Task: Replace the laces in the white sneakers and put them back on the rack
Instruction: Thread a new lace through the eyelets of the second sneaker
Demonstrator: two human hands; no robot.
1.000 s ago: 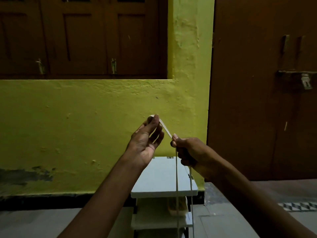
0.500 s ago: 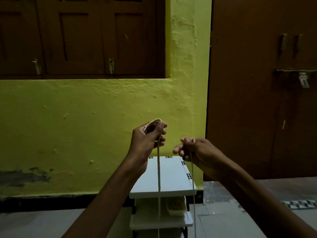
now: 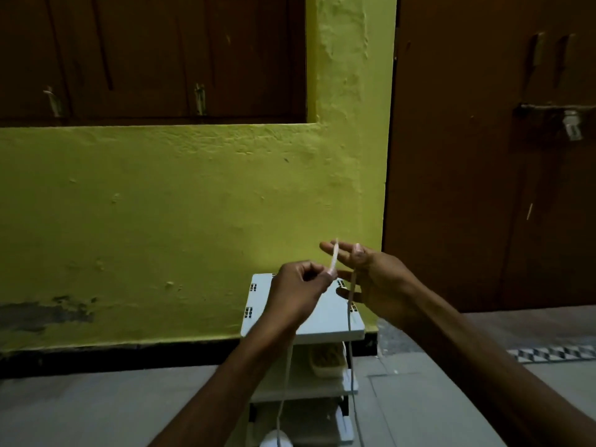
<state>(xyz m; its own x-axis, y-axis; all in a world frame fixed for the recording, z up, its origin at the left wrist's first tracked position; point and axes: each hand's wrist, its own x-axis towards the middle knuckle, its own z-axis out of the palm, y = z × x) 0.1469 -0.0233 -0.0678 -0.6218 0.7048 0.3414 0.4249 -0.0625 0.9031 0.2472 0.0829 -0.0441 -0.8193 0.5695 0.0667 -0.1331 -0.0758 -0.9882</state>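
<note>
Both hands are up in the lower centre of the frame, above the rack (image 3: 325, 321). The left hand (image 3: 298, 293) is curled, with thumb and fingertip pinching the lace (image 3: 333, 259) just below its top end. The right hand (image 3: 379, 279) is just beside it to the right, released, with fingers straight and spread. The lace lies across those fingers, and no clear pinch shows there.

Lace: white and flat. The short span between the hands stands nearly upright, tilted slightly to the right at the top. Two long strands hang straight down (long axis vertical). One drops from the right hand past the right edge of the rack. The other shows below the left wrist and runs down toward a white sneaker (image 3: 275, 440) at the bottom edge of the frame. Only the sneaker's rounded tip is visible, so I cannot tell which way it points.

The rack is white, with stacked shelves, and stands against the wall (image 3: 161, 221) in the lower centre. On its middle shelf sits a second shoe (image 3: 325, 359) with a pale rim and tan inside. Its long axis runs away from the camera toward the wall, and toe or heel cannot be told apart.

The wall is yellow-green. Dark wooden shutters (image 3: 145, 59) are at upper left and a brown door (image 3: 483, 156) is on the right. The floor (image 3: 96, 408) is grey.
</note>
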